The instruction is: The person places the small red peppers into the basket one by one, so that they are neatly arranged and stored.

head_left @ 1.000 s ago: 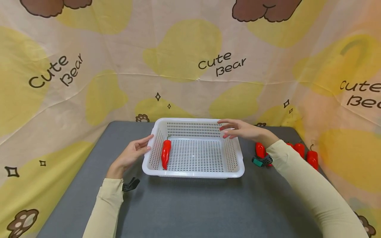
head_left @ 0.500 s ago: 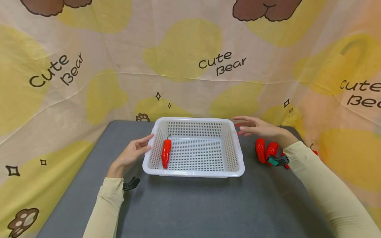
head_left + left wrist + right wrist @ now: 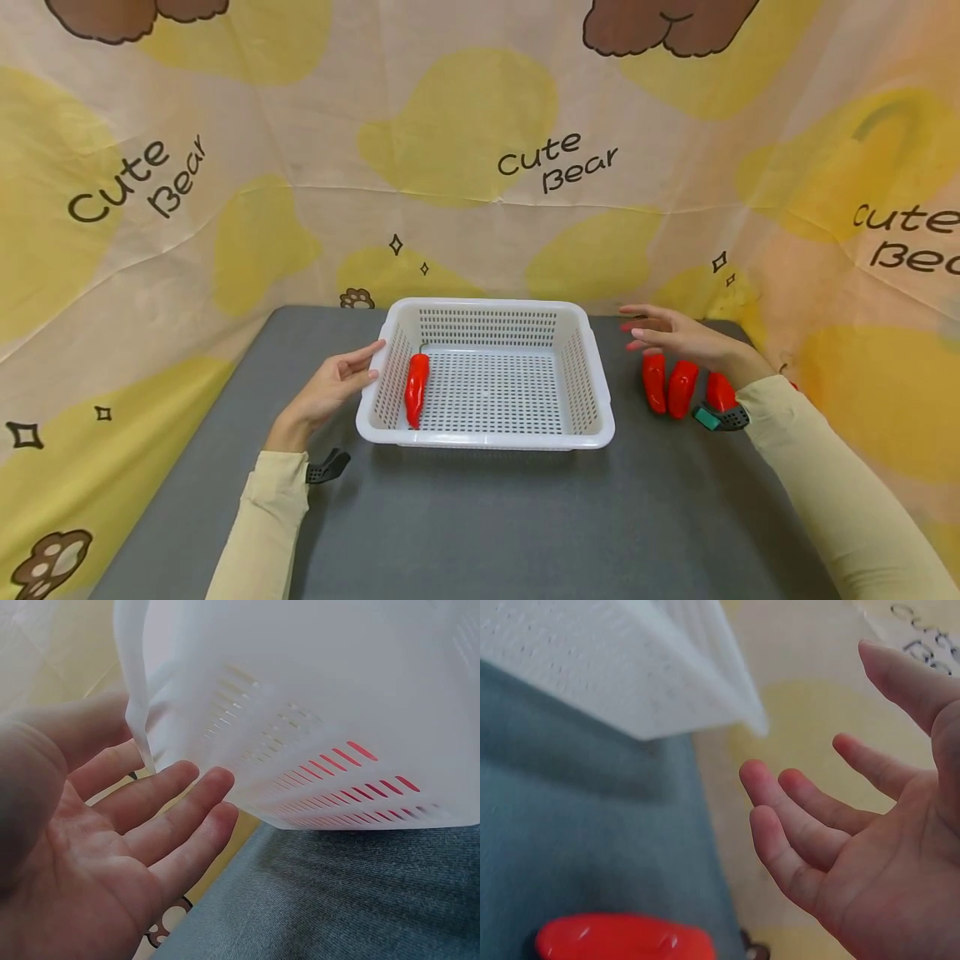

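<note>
Left hand [image 3: 330,385] is touching the left rim of the basket [image 3: 480,439] with thumb and nearest finger, its fingers extending loosely without wrapping round anything, probably for steadying the basket on the table [image 3: 487,525]. Right hand [image 3: 675,333] is hovering just beside the basket's right end, half spread, its fingers bending gently and gripping nothing. One pepper [image 3: 417,392] is lying inside the basket along the left wall, stem pointing toward the far side, presumably for lining up with that wall. The basket is sitting open side up, apparently for access from above. Further peppers [image 3: 682,389] are lying on the table to the right, near the right hand and probably placed for its reach; three are showing side by side, and part of another is showing behind the wrist. All are looking glossy and bright red; the one in the basket is tapering toward the near side and bearing a thin, dark stem. The basket is looking white and stiff, with red showing through its slots in the left wrist view
</note>
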Demonstrator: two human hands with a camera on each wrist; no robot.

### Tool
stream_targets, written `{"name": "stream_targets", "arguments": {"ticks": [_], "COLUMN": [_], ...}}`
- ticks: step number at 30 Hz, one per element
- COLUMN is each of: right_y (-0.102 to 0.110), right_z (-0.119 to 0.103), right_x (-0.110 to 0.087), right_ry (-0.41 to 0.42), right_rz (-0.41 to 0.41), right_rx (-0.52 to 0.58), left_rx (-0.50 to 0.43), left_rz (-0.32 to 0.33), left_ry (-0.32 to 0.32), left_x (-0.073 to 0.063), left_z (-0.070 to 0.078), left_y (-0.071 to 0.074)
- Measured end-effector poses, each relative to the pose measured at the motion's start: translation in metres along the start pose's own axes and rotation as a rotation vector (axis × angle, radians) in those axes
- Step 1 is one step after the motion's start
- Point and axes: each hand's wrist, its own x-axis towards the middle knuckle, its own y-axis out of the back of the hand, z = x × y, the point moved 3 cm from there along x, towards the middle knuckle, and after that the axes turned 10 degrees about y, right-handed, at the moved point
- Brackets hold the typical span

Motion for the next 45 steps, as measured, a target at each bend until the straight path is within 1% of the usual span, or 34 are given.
{"name": "stream_targets", "arguments": {"ticks": [5,10,14,19,25,31,41,45], "right_y": [0.003,0.007,0.009,0.011,0.013,0.012,0.010,0.008], "right_z": [0.017,0.029,0.036,0.042,0.049,0.054,0.058,0.059], "right_x": [-0.014,-0.026,-0.033,-0.039,-0.042,-0.042,-0.037,-0.034], "right_ry": [-0.065,-0.084,-0.117,-0.137,-0.185,-0.213,-0.218,-0.209], "right_rz": [0.022,0.044,0.051,0.034,0.013,-0.018,-0.034,-0.057], "right_rx": [-0.013,0.000,0.023,0.033,0.037,0.039,0.047,0.057], "left_rx": [0.005,-0.007,-0.008,0.000,0.006,0.010,0.004,0.008], "left_rz": [-0.001,-0.010,-0.007,0.005,0.000,0.002,0.004,0.004], "left_ry": [-0.004,-0.004,-0.001,0.004,0.005,0.009,0.007,0.006], "left_x": [-0.002,-0.003,-0.004,-0.004,-0.004,-0.003,-0.002,-0.001], "left_z": [-0.001,-0.004,-0.003,-0.004,-0.004,-0.003,0.000,0.001], "left_y": [0.000,-0.001,-0.001,0.000,0.000,0.000,0.000,0.000]}}
